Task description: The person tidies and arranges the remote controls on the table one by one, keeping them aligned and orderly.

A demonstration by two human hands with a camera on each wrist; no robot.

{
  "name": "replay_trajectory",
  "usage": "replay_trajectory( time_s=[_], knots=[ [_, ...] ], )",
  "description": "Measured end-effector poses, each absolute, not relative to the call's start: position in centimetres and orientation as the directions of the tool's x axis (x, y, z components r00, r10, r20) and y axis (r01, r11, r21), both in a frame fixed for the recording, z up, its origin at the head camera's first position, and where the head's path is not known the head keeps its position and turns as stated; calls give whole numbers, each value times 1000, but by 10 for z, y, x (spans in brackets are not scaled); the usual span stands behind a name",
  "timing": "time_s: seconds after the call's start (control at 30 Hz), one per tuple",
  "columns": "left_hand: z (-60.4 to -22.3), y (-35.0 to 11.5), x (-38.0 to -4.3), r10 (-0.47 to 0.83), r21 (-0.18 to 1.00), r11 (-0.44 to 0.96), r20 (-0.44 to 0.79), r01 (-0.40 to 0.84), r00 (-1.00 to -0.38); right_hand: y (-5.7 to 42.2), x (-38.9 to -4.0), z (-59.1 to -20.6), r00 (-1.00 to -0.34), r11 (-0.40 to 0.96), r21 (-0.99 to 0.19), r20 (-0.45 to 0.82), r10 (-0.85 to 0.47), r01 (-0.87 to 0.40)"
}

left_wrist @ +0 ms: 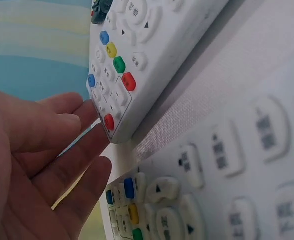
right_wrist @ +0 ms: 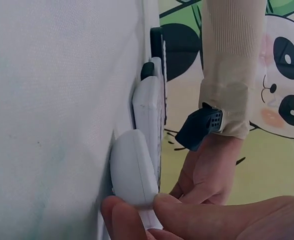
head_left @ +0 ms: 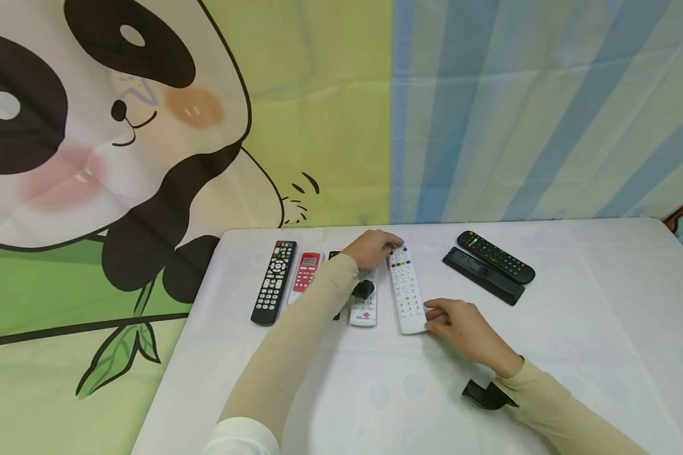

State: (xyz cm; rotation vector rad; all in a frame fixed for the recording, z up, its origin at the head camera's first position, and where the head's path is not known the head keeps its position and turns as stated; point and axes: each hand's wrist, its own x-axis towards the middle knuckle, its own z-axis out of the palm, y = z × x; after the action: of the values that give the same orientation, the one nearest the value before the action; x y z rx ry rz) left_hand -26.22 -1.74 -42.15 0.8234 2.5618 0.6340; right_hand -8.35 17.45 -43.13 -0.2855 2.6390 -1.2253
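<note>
A white remote control (head_left: 406, 291) with coloured buttons lies lengthwise on the table, its far end turned slightly left. At that far end is my left hand (head_left: 372, 249); in the left wrist view its loosely extended fingers (left_wrist: 72, 150) touch the end's edge. My right hand (head_left: 461, 330) pinches the near end by its right corner, thumb and fingers on either side in the right wrist view. Just left lies a second white remote (head_left: 364, 316), partly hidden under my left wrist. My left forearm covers most of a dark remote (head_left: 334, 254) beside it.
Further left are a white remote with a red keypad (head_left: 306, 272) and a long black remote (head_left: 274, 283). Two black remotes lie at the right, the upper one (head_left: 495, 256) leaning against the lower (head_left: 484, 276). A printed panda cloth (head_left: 330, 114) hangs behind the white table (head_left: 603, 354).
</note>
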Motion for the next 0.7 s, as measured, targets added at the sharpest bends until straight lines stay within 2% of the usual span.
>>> replay_trajectory(
  time_s=[0.7],
  knots=[
    [-423, -18, -260, 629, 517, 717, -189, 468, -754, 163, -88, -436, -962, 644, -760, -100, -256, -92]
  ],
)
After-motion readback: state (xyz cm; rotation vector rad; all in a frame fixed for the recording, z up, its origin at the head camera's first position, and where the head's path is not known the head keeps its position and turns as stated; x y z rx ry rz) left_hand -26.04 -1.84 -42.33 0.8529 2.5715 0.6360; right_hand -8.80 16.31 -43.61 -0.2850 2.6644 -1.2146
